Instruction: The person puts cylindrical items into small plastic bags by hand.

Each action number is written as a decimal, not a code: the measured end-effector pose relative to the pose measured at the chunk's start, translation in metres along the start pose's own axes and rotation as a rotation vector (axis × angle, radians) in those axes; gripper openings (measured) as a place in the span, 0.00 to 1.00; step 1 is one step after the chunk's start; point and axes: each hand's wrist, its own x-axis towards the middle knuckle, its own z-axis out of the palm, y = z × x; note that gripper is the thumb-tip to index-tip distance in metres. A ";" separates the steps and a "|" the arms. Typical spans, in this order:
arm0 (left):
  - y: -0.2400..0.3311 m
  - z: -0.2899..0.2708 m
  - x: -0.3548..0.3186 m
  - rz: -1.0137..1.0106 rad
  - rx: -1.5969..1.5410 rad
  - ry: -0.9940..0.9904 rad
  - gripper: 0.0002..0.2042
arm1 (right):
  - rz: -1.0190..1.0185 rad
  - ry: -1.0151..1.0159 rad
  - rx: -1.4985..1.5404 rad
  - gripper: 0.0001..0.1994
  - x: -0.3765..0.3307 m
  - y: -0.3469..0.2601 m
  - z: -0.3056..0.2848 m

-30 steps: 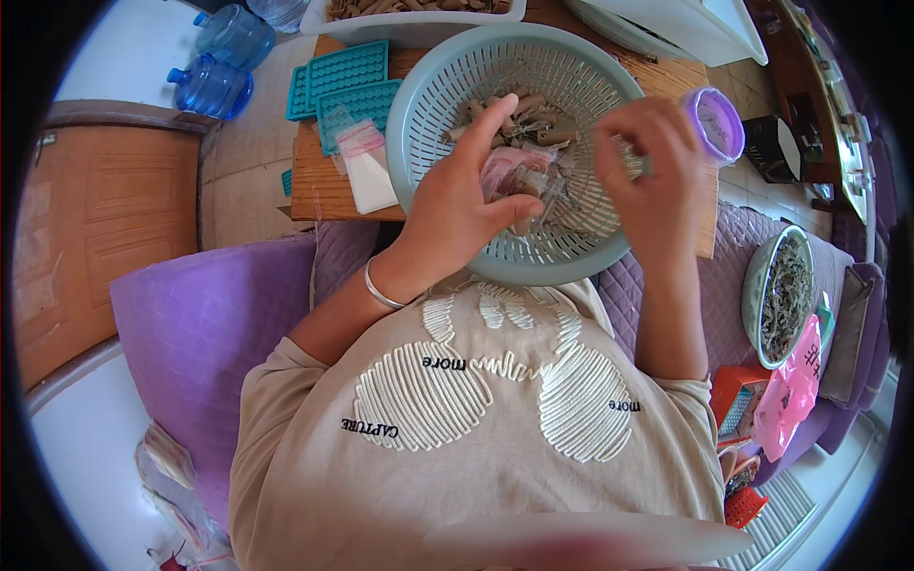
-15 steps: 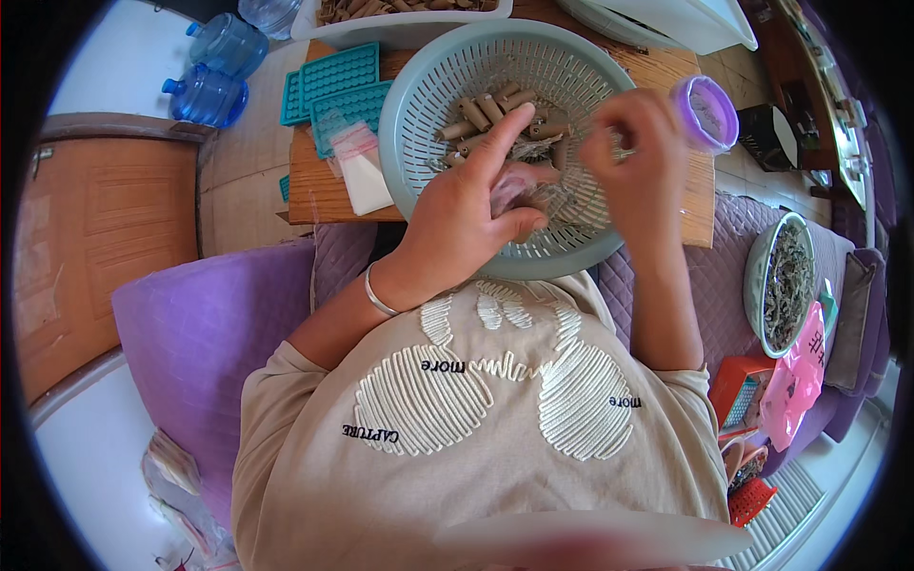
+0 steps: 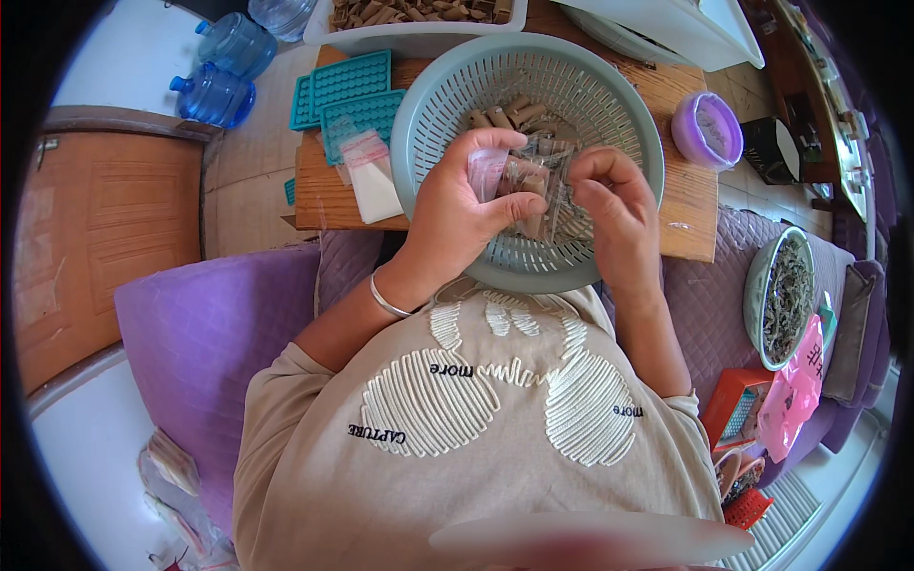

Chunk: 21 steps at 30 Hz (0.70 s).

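My left hand [image 3: 455,214] holds a small clear plastic bag [image 3: 487,173] between thumb and fingers. Brownish contents show through the plastic. At the bag's right side is my right hand [image 3: 621,214], its thumb and fingertips pinched together; whatever they grip is too small to make out. Both hands are above a grey-green colander [image 3: 407,143]. Short brown rolls [image 3: 522,112] lie inside it, along with small clear packets partly hidden by my hands.
The colander stands on a wooden table [image 3: 687,205]. To its left lie teal molded trays [image 3: 350,81] and white flat bags [image 3: 377,193]. A purple tub [image 3: 729,154] sits right. Behind is a white bin [image 3: 428,34] of brown pieces. A bowl [image 3: 754,295] of dark dried matter rests on the purple sofa.
My right hand has come left and down from beside the purple tub to the bag. The left hand has turned the bag more upright and its fingers have closed in around it.
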 end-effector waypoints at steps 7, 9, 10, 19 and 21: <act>0.019 -0.004 -0.006 -0.226 0.044 0.071 0.17 | 0.031 -0.075 0.015 0.07 0.004 0.009 0.006; 0.023 -0.006 -0.006 -0.213 0.049 0.071 0.16 | 0.024 -0.077 0.072 0.07 0.002 0.008 0.008; 0.024 -0.007 -0.006 -0.196 0.049 0.066 0.15 | 0.027 -0.084 0.106 0.07 0.002 0.008 0.008; 0.028 -0.020 -0.007 0.225 0.114 -0.033 0.06 | 0.133 -0.076 0.380 0.08 -0.005 -0.006 0.014; 0.037 -0.023 -0.005 0.311 0.160 -0.107 0.05 | 0.217 -0.120 0.479 0.09 -0.006 -0.007 0.013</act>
